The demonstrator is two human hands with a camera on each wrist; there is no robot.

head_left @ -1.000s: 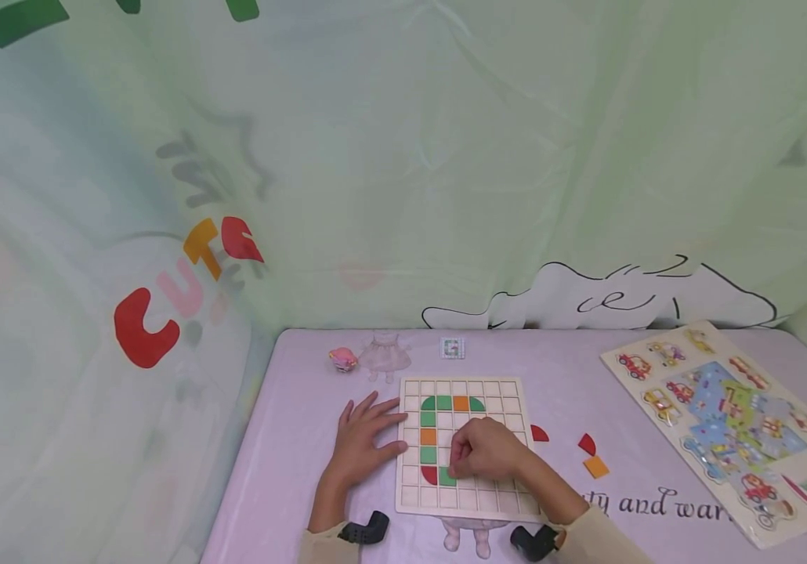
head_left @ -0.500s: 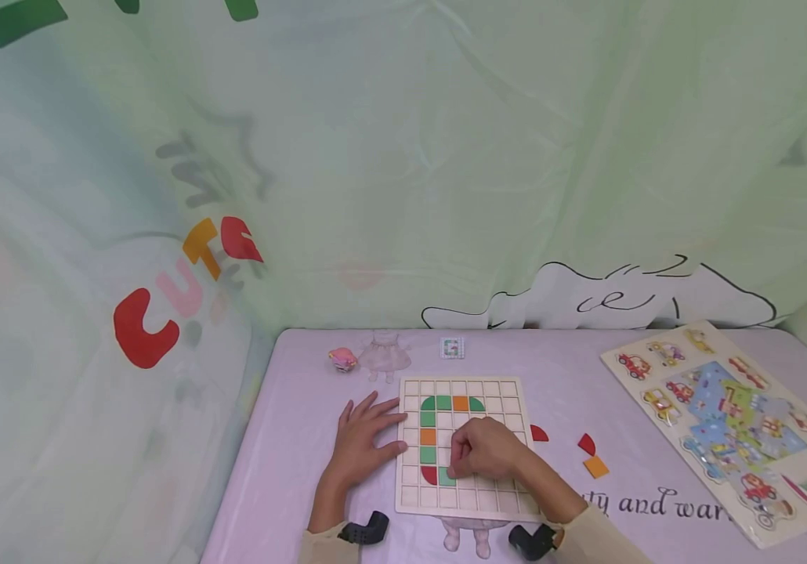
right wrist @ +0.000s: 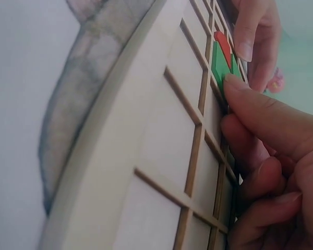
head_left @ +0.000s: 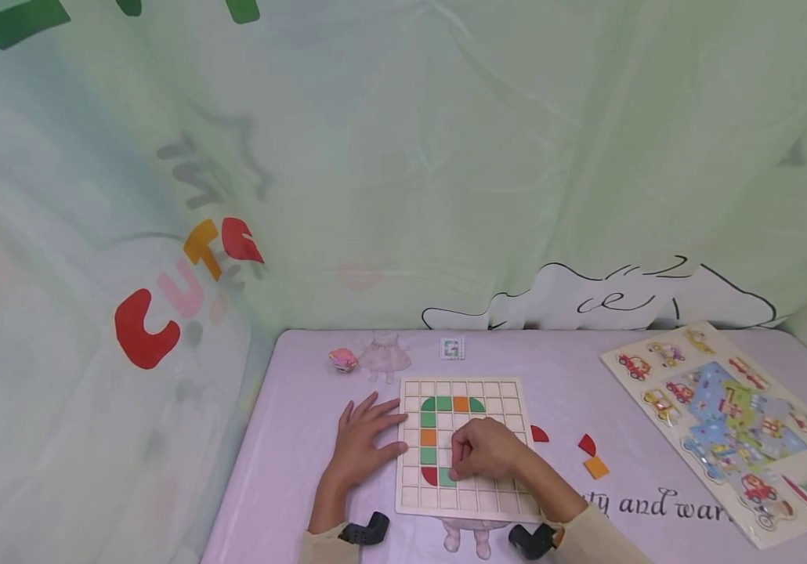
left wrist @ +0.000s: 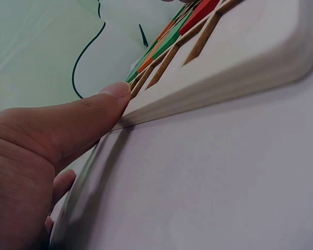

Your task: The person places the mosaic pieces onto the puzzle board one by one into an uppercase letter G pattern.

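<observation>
Grid board laid flat on tabletop, left hand spread flat, thumb touching board's left edge, right hand curled, green tile pinched in lower-left cell beside red tile

Head cam: high, looks forward and down over the table, fairly far. Left wrist cam: at table level, very close to the grid board edge. Right wrist cam: skims along the board top, close. All three share the board.
</observation>
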